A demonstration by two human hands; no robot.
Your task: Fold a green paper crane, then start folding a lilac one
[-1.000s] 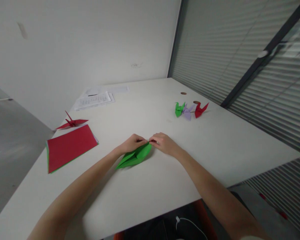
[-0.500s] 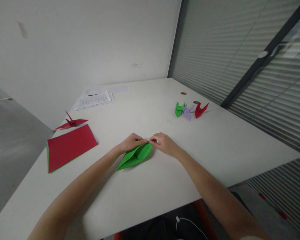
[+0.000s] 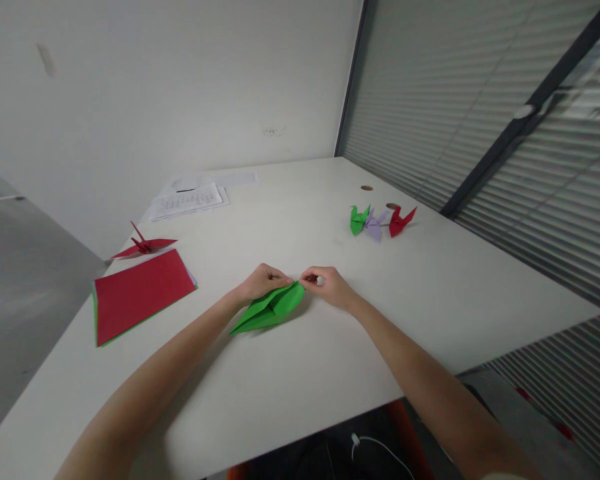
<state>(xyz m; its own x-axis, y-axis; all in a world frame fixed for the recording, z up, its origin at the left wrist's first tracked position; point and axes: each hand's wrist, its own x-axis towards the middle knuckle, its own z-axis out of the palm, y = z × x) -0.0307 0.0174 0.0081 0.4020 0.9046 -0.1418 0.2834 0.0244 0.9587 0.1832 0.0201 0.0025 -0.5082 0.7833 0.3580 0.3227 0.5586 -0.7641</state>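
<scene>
A partly folded sheet of green origami paper (image 3: 273, 310) is held low over the white table, its layers gaping toward me and one pointed corner reaching to the lower left. My left hand (image 3: 264, 281) pinches its far edge, thumb and fingers closed on the paper. At the paper's upper right corner, the fingertips of my right hand (image 3: 327, 287) are pinched together on the edge. The two hands' fingertips almost meet there. What lies under the left palm is hidden.
On the left lie a stack of coloured paper, red sheet on top (image 3: 143, 293), and a red paper crane (image 3: 144, 245). Printed sheets (image 3: 193, 199) rest at the back left. Green (image 3: 359, 221), lilac (image 3: 375, 225) and red (image 3: 401, 221) cranes stand at the right, near window blinds (image 3: 430, 100).
The green paper's lower left point has risen slightly and shifted a little left. Both hands keep their pinch in nearly the same place.
</scene>
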